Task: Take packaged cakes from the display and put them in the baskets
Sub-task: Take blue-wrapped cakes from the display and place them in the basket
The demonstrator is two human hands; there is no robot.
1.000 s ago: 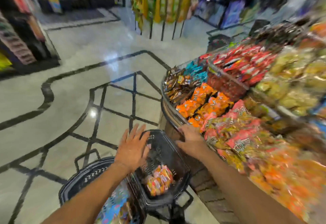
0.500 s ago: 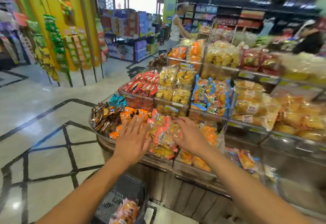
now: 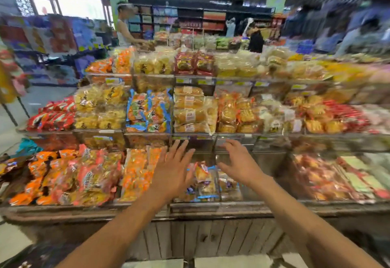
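Nothing held: left hand (image 3: pixel 171 175) fingers spread wide, right hand (image 3: pixel 238 164) fingers loosely curled. Just beneath the fingertips, packaged cakes (image 3: pixel 203 175); a slick wrapper may be dropped if pinched shallowly.

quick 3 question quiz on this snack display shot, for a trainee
1. True or false: the left hand grips a packet.
2. On which tier of the display do the blue-edged packets sit? A bottom, B middle, C top.
3. Fill in: in the picture, the cake packets on the bottom tier show ____ the left hand and the right hand.
Key: 1 false, its fingers are spread and hold nothing; 2 B; 3 between.
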